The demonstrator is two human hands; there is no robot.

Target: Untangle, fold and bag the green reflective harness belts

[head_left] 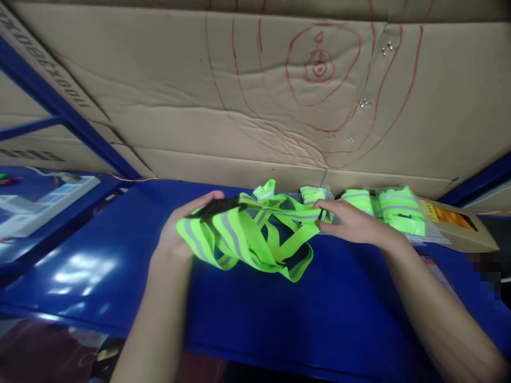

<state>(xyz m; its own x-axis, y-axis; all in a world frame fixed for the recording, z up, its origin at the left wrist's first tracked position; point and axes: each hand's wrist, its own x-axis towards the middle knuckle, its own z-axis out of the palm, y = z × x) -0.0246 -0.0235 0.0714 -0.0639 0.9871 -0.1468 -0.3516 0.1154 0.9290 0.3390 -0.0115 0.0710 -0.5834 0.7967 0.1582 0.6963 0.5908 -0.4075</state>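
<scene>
A neon green reflective strap vest (255, 236) with grey stripes lies bunched on the blue table (120, 255). My left hand (181, 226) is closed on its left end, where a black strap piece (219, 206) sticks out past the thumb. My right hand (349, 221) pinches the right end of the same vest, fingers pressed together. The straps hang slack and looped between both hands.
Several folded green vests in clear bags (383, 210) lie at the back right, beside a flat cardboard packet (459, 223). A cardboard wall (259, 106) with red pen circles stands behind. A white power strip (43, 205) lies at the left.
</scene>
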